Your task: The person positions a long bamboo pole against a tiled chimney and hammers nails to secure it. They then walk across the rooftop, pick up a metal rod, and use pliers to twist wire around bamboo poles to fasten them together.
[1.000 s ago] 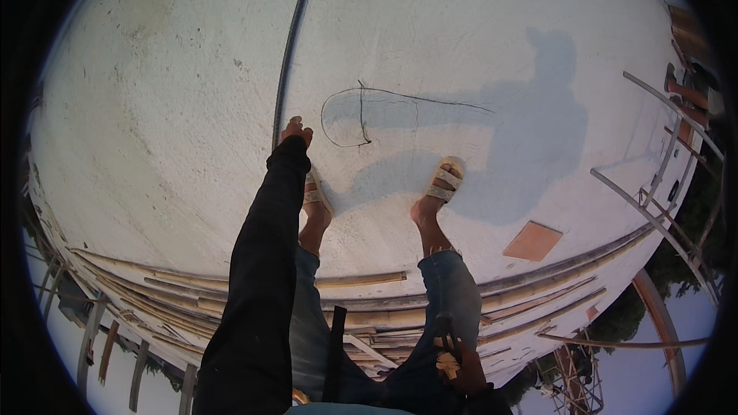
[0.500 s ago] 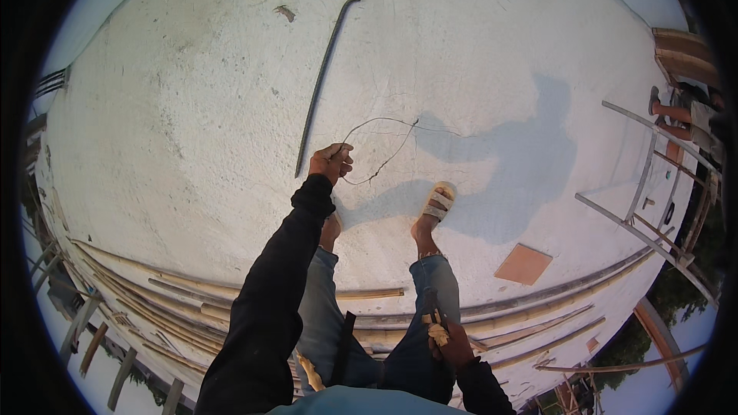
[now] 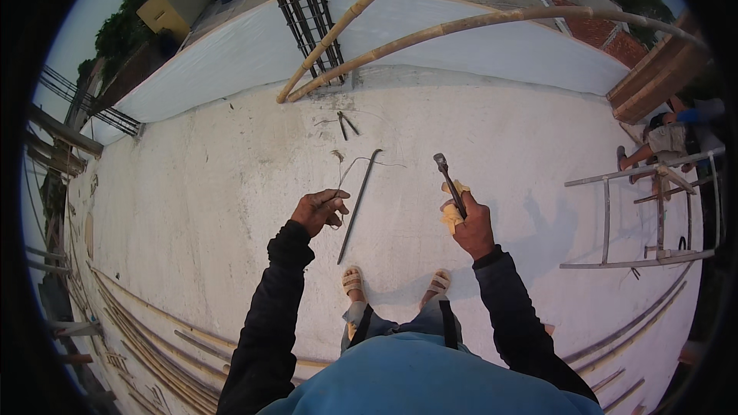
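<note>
A thin bent wire (image 3: 355, 161) is pinched in the fingers of my left hand (image 3: 317, 212), its loose end sticking out to the right. My right hand (image 3: 474, 229) is closed round a dark metal hand tool (image 3: 455, 189), blunt head up, with yellow wrapping (image 3: 451, 220) at the grip. The tool's exact kind does not show clearly. Between my hands, on the pale concrete floor, lies a dark bar (image 3: 359, 209) with a bent far end. Farther off lies a pair of pliers (image 3: 346, 124), handles spread.
Bamboo poles (image 3: 161, 338) lie along the near left. Two more bamboo poles (image 3: 461, 24) lean across a rebar column (image 3: 304, 11) at the far wall (image 3: 215, 61). At right stands a wooden frame (image 3: 646, 219), with a seated person (image 3: 667, 142) behind it.
My view has tilted up and now takes in the far wall. My right hand has risen from beside my thigh with the tool. My left hand still holds the wire, now lifted higher off the floor.
</note>
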